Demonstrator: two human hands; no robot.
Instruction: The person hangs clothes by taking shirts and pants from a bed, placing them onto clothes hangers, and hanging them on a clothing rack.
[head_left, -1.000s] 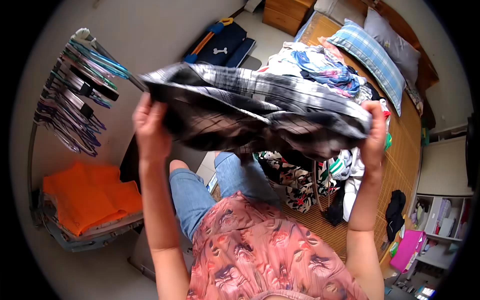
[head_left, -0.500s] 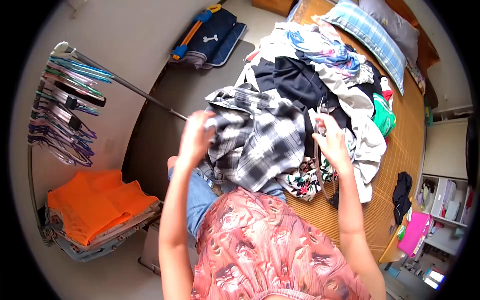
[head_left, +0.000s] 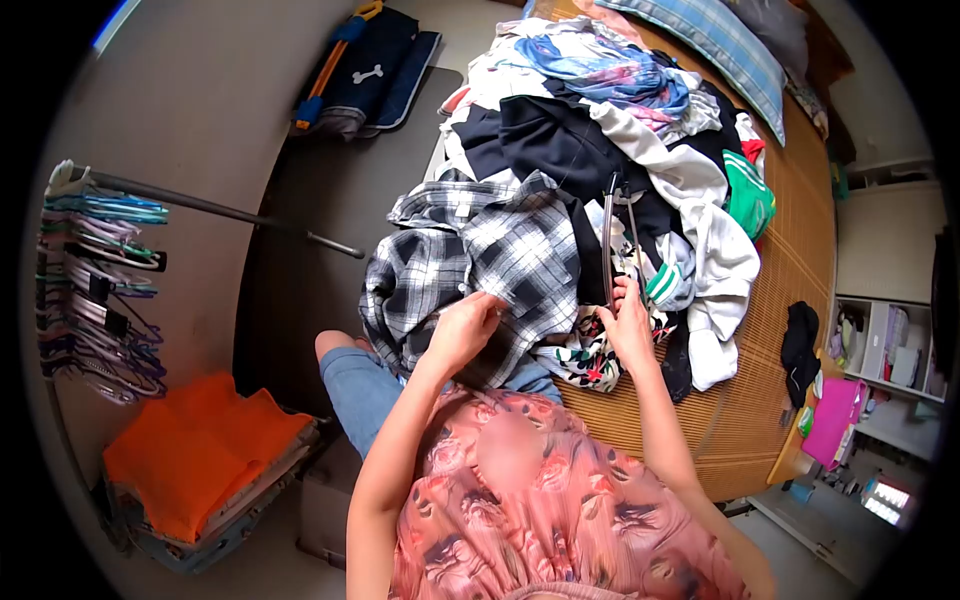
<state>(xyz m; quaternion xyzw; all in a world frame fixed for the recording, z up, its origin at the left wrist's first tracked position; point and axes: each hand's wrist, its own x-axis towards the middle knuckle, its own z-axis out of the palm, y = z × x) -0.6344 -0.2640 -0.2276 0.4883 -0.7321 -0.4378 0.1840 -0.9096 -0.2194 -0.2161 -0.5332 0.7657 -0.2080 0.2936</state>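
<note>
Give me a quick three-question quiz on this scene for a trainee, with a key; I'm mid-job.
1. Which of the person's hands touches the black-and-white plaid cloth shirt?
2. Where does the blue-and-white checked cloth pillow lie?
A) on the floor
B) on the brown woven mat
C) on the person's lap
3. True or false: the bright orange cloth lies on the mat.

Key:
1. The left hand.
2. B.
3. False: it lies apart from the mat, near the multicoloured slim hangers.
</note>
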